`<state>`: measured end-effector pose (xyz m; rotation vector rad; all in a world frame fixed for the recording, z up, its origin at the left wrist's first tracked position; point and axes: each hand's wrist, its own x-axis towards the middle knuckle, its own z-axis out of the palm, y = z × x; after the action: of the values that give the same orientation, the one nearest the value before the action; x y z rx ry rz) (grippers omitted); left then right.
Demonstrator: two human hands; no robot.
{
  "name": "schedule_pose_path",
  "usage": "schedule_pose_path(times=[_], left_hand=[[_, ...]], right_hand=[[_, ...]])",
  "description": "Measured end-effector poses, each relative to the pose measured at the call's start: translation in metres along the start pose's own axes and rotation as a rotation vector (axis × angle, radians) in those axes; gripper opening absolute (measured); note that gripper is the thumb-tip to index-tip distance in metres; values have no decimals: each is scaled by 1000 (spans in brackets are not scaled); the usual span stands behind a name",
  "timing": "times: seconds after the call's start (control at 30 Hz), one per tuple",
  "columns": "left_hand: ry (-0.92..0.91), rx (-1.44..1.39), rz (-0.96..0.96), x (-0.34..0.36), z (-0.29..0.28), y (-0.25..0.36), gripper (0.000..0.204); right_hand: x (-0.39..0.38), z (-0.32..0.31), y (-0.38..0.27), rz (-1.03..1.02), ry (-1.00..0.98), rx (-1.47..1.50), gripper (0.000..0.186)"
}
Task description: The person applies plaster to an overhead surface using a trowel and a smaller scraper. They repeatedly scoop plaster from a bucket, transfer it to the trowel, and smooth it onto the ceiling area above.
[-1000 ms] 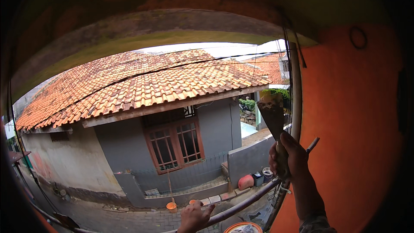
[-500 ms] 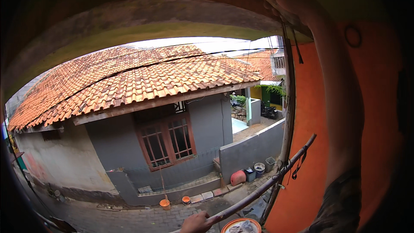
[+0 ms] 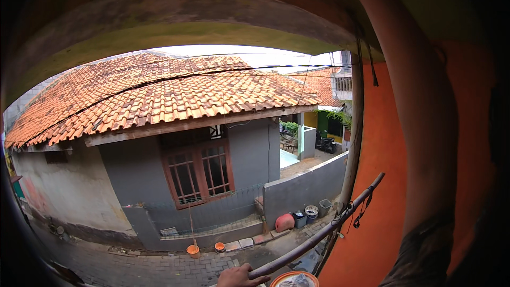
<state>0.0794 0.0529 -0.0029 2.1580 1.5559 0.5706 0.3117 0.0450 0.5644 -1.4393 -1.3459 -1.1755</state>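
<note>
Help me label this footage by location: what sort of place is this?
Probably a raised, covered spot, perhaps a balcony or scaffold, above a residential lane of grey block paving, seen from above. Across it are a sloping orange tiled roof and a reddish-brown framed window with small panes.

Down below, the paved alley point(image 3: 159, 272) is carrying plenty: an orange bucket point(image 3: 193, 251) is standing there, a smaller orange pot point(image 3: 219, 247) is sitting near it, pale blocks point(image 3: 239, 244) are running rightward, and a red container point(image 3: 284, 222), grey bin point(image 3: 299, 220) and white bucket point(image 3: 311, 212) are clustering beyond.
</note>
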Motion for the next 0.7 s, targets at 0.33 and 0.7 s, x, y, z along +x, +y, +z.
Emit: schedule_pose_path(times=[0.33, 0.7], left_hand=[[-28, -39, -12, -7, -12, 11, 69], [9, -14, 63, 0, -3, -2, 66]], right_hand=[[-5, 7, 0, 48, -23, 115, 23], [-2, 15, 6, -201, -99, 133, 11]])
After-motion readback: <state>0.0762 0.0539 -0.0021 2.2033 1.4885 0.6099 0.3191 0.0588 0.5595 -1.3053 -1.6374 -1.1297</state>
